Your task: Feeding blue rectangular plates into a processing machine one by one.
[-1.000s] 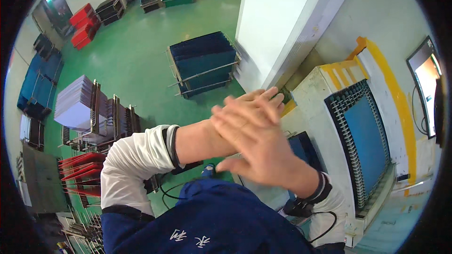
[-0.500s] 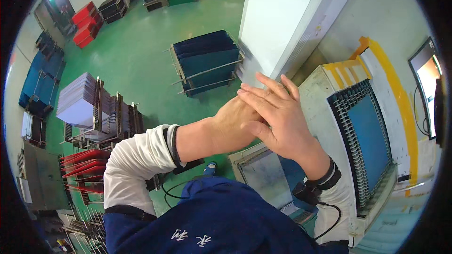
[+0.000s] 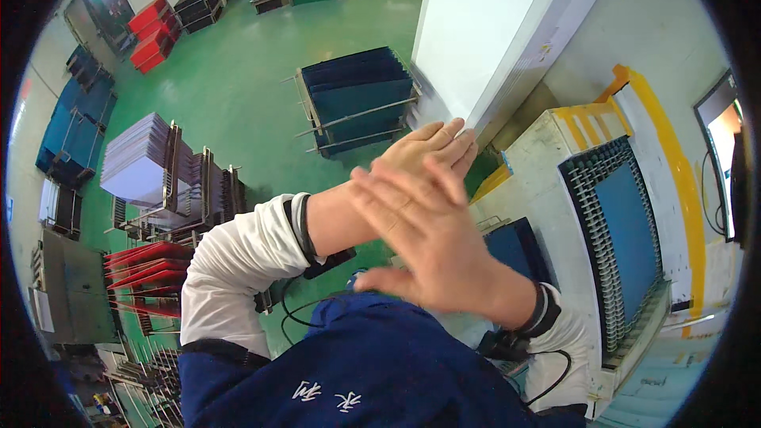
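My left hand [image 3: 434, 147] is stretched out in front of my chest, palm down, with its fingers extended. Over its wrist and the back of it lies my right hand [image 3: 440, 242], slightly blurred, its fingers spread and its thumb apart. The right fingers cover part of the left hand, and I cannot tell whether they touch it. Neither hand holds anything. Beyond them on the floor stands a metal rack of dark blue panels [image 3: 361, 115].
A white pillar [image 3: 468, 32] rises ahead. To the right is a roller machine with a blue panel [image 3: 630, 238], and a monitor [image 3: 723, 150] beside it. Racks of pale panels [image 3: 135, 166] and red panels [image 3: 151, 269] stand left. Red bins [image 3: 154, 47] are farther back.
My right hand has slid from over the left hand's fingers back toward the wrist, down and left in view. My left hand has reached slightly forward and right.
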Available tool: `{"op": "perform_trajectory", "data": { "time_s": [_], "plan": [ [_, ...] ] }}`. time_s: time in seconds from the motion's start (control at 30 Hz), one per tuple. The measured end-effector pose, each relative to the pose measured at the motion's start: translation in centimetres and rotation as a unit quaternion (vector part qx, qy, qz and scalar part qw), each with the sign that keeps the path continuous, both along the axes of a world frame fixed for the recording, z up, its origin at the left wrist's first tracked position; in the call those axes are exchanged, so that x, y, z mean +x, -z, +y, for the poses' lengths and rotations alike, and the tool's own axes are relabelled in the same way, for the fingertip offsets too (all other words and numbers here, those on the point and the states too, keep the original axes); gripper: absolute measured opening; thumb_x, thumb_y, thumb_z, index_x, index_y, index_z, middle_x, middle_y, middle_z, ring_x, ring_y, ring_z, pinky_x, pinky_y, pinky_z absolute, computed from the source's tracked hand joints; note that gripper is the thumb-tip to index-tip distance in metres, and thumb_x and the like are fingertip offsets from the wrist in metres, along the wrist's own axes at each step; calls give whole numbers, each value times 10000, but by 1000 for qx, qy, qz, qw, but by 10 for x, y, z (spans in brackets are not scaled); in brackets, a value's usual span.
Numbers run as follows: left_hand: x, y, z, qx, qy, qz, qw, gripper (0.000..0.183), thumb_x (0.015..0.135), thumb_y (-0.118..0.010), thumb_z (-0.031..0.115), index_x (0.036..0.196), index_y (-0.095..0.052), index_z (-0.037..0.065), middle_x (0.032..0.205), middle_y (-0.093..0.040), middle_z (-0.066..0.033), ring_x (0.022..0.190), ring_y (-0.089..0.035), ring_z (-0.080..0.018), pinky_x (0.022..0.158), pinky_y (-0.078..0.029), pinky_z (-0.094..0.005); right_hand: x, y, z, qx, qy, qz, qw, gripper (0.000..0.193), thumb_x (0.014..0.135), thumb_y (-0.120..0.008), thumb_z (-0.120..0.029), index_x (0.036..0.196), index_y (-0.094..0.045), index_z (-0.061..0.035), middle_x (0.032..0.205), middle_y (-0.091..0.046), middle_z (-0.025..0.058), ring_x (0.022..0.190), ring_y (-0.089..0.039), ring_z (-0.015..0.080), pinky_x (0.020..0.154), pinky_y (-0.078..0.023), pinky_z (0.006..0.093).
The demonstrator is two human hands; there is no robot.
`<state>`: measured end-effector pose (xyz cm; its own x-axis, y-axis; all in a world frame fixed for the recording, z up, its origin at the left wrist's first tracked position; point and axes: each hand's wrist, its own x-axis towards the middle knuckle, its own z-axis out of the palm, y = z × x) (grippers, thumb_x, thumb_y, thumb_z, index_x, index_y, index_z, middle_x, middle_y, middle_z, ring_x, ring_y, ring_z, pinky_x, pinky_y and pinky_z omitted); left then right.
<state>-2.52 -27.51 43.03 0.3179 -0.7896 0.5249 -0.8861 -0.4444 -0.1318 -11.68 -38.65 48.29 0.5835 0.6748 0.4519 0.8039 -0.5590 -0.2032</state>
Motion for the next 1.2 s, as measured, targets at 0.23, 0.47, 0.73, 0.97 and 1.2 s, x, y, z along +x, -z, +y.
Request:
{"op": "perform_trajectory", "data": {
  "time_s": [0.23,0.47,0.73,0.97,1.2],
  "plan": [
    [-3,-12,5,-70,34,58,995,580,794,-542,324,1241,-516,-45,1322,-501,-212,1247,-471,-368,1054,-374,-454,-3,1,-4,-31,83,-28,996,716,839,-562,-552,1297,-511,-3,1363,-500,133,1335,-382,285,1103,-165,544],
    [2,-8,6,-27,-26,-20,999,545,793,-533,301,1210,-547,-51,1296,-533,-193,1252,-471,-349,1061,-376,-430,8,3,-19,-55,108,-71,990,680,868,-522,-557,1320,-519,-49,1393,-477,115,1350,-359,277,1105,-150,545],
    [-6,-19,9,1,-53,-4,999,564,785,-569,293,1268,-521,5,1354,-484,-179,1283,-437,-327,1086,-354,-405,2,4,-12,-33,59,-76,995,612,877,-524,-541,1299,-557,-99,1355,-527,71,1331,-384,286,1116,-152,518],
    [-10,-19,9,-41,-5,36,998,570,792,-551,299,1284,-511,14,1351,-486,-174,1273,-448,-338,1068,-364,-441,-16,4,3,21,28,-18,999,580,878,-532,-504,1278,-578,-86,1334,-544,73,1316,-403,292,1108,-154,518],
    [-14,-12,5,-15,40,110,993,593,773,-590,277,1311,-498,47,1370,-454,-181,1317,-390,-347,1092,-334,-467,5,1,-19,3,100,-67,993,551,866,-555,-472,1264,-589,-93,1306,-566,74,1292,-426,295,1099,-172,527]
  ]
}}
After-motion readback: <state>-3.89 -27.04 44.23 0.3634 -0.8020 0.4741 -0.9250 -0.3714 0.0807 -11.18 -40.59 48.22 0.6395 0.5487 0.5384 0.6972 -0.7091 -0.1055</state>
